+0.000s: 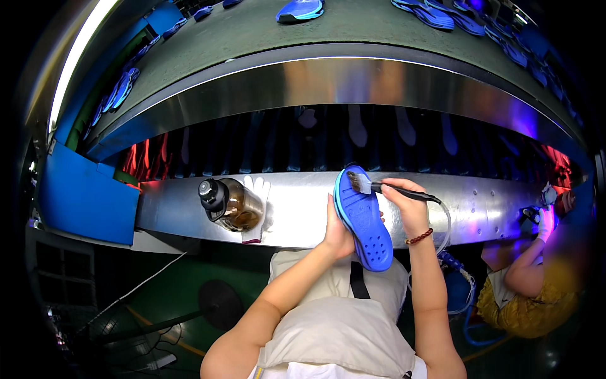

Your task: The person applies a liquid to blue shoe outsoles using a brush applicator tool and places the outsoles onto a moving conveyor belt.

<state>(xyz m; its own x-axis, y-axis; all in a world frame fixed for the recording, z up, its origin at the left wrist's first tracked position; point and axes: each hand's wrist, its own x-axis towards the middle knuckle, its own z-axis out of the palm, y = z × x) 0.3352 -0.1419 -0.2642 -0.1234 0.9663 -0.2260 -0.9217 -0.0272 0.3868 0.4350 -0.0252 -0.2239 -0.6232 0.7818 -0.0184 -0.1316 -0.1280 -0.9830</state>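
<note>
A blue shoe sole (363, 221) with a lighter blue edge is tilted up in front of me, its heel end with round holes toward my body. My left hand (338, 230) grips it from its left side, and some fingertips show at its right edge. In my right hand (410, 205) is a brush (363, 184) with a black handle and a pale, dark-tipped bristle head. The bristles touch the upper part of the sole's face. From the handle's end a clear hose (449, 221) curves down past my wrist.
On the metal ledge (297, 208) to the left stand a brown bottle with a black cap (233, 203) and a white glove (259, 188). Beyond, a green belt (360, 31) carries several blue soles (300, 10). At right, a co-worker's gloved hand (545, 222) is near the ledge.
</note>
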